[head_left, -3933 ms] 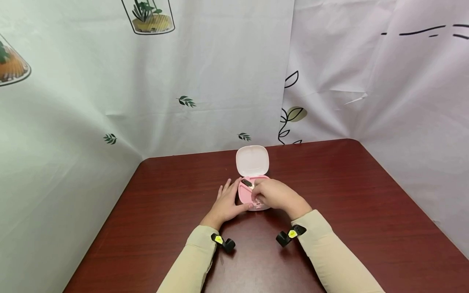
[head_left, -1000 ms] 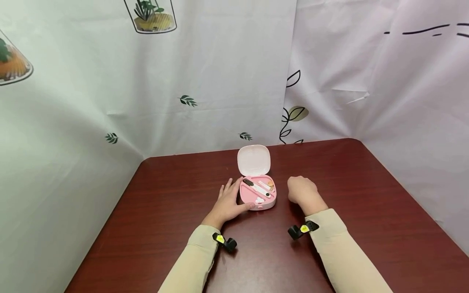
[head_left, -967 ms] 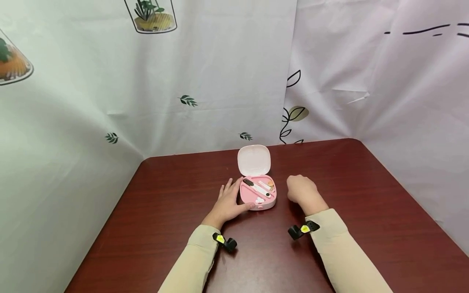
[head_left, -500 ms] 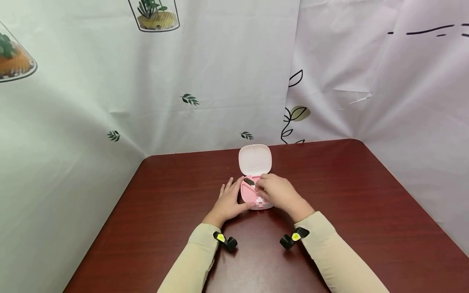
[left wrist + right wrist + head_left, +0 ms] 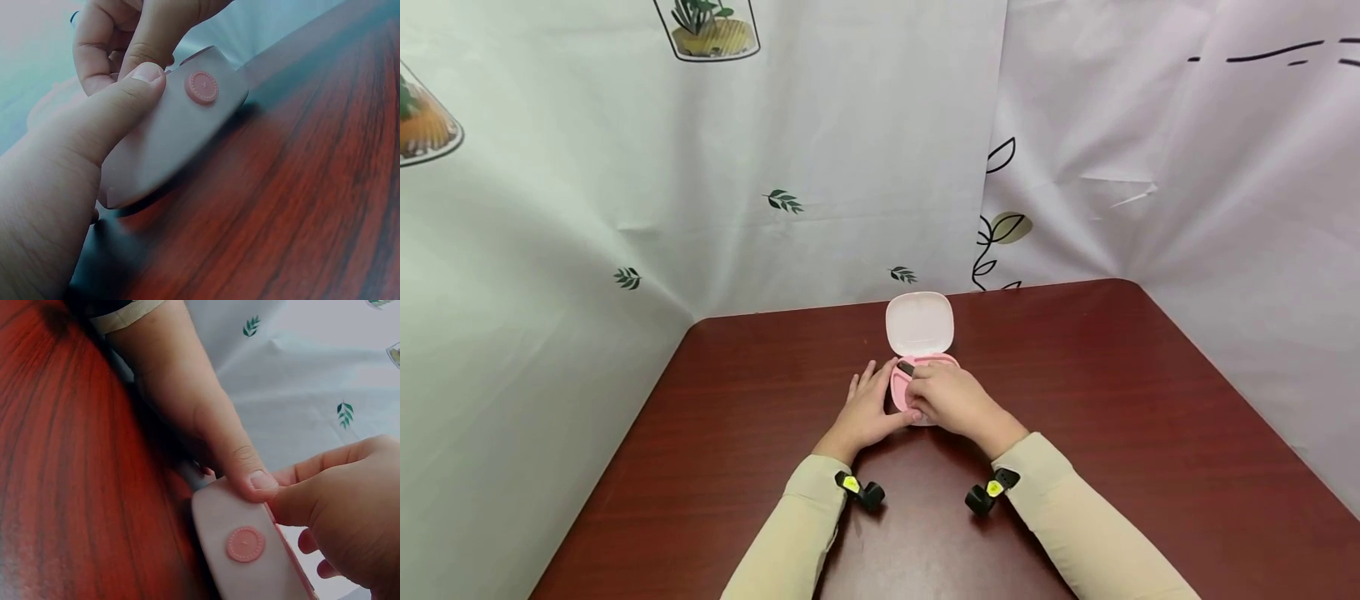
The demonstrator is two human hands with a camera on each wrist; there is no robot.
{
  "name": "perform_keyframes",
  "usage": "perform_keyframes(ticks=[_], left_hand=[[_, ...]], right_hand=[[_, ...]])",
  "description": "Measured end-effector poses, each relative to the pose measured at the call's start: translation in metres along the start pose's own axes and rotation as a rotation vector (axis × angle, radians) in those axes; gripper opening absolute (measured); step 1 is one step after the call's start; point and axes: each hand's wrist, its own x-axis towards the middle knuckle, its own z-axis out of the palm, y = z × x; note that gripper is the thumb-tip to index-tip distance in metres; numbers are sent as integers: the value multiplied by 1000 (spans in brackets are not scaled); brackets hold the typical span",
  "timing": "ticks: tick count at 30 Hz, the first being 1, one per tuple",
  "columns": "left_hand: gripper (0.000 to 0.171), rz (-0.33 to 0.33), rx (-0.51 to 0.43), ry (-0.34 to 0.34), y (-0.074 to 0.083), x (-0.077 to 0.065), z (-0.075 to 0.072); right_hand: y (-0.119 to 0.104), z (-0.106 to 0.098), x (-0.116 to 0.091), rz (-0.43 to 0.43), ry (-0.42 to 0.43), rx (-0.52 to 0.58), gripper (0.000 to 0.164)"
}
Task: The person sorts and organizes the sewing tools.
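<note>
A pink box [image 5: 899,392] with a white shell stands on the table, its pale lid [image 5: 919,323] raised at the back. Around its left side my left hand [image 5: 863,417] rests with fingers spread; the thumb presses the front rim, left of a round pink button [image 5: 202,87]. My right hand [image 5: 953,402] reaches over the box from the right. Its fingers curl down into the tray, with the thumb close by the left thumb tip. The dark end of a slim piece [image 5: 906,367] shows beside the right fingers. I cannot tell what the right fingertips hold; the hand covers them.
The reddish-brown table [image 5: 760,433] extends on both sides of the box. Behind it hangs a pale cloth [image 5: 850,150] printed with leaves and plants. Small black cameras are strapped to both wrists, over cream sleeves [image 5: 1075,517].
My right hand was curled on the table right of the box, then came left over the tray, now slightly further left. The tray's slim white piece is mostly covered. The left hand stays put.
</note>
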Motion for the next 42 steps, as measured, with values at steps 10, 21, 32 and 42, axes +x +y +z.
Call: perform_keyframes(ticks=[10, 21, 32, 42], left_hand=[[102, -12, 13, -8, -1, 1, 1], [103, -11, 12, -10, -1, 2, 0], [101, -1, 11, -4, -2, 2, 1], [99, 13, -28, 9, -3, 1, -1]], right_hand=[[8, -6, -2, -24, -27, 103, 11], [10, -7, -2, -39, -52, 141, 16], [12, -11, -2, 4, -75, 134, 19], [24, -9, -4, 153, 240, 222, 23]])
